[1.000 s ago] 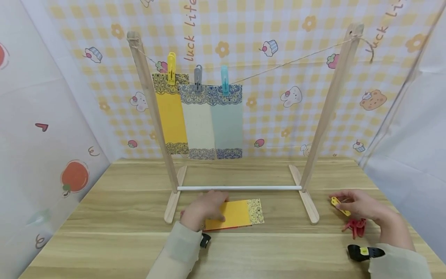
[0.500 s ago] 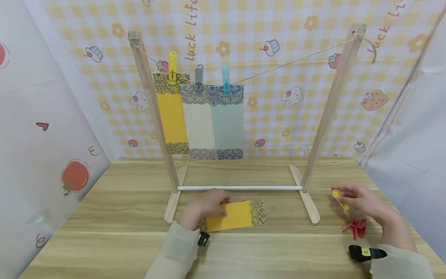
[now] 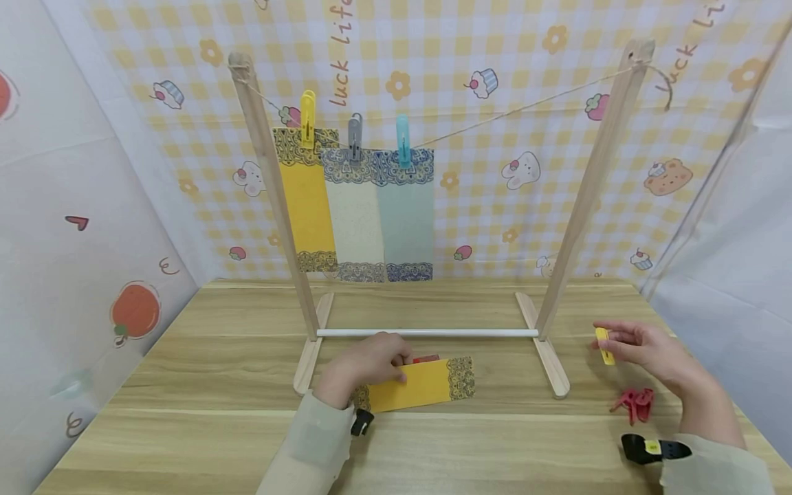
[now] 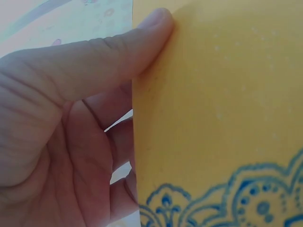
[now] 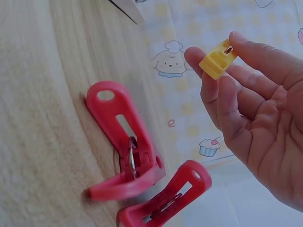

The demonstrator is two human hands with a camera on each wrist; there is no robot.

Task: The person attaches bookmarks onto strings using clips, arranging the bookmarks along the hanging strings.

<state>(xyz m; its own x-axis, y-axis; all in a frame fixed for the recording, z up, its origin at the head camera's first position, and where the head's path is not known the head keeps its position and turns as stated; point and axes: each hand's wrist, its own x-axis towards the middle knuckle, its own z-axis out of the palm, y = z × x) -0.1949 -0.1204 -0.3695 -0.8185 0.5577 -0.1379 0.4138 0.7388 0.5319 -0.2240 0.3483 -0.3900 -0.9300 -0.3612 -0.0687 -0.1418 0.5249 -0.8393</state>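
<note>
Thumb on top and fingers behind, my left hand (image 3: pixel 371 361) pinches a yellow card (image 3: pixel 417 385) with dark lace-pattern ends, tilted up off the table. In the left wrist view the card (image 4: pixel 222 94) fills the right side. Behind it a small part of a red card (image 3: pixel 427 359) shows on the tabletop. At the right my right hand (image 3: pixel 650 354) holds a yellow clothespin (image 3: pixel 605 346) between thumb and fingertips, above the table. Below that hand lie red clothespins (image 3: pixel 634 405); the right wrist view shows two, a nearer one (image 5: pixel 123 137) and another (image 5: pixel 168 196).
A wooden frame (image 3: pixel 581 199) with a string (image 3: pixel 526 106) and a white bottom rod (image 3: pixel 427 333) stands behind the hands. Yellow (image 3: pixel 307 206), cream (image 3: pixel 353 220) and pale blue-green (image 3: pixel 406 223) cards hang at its left from yellow (image 3: pixel 308 120), grey (image 3: pixel 355 137) and blue (image 3: pixel 403 141) clothespins.
My left hand has lifted and tilted the yellow card, uncovering part of the red card behind. My right hand has risen slightly, and the yellow clothespin in it has turned more upright.
</note>
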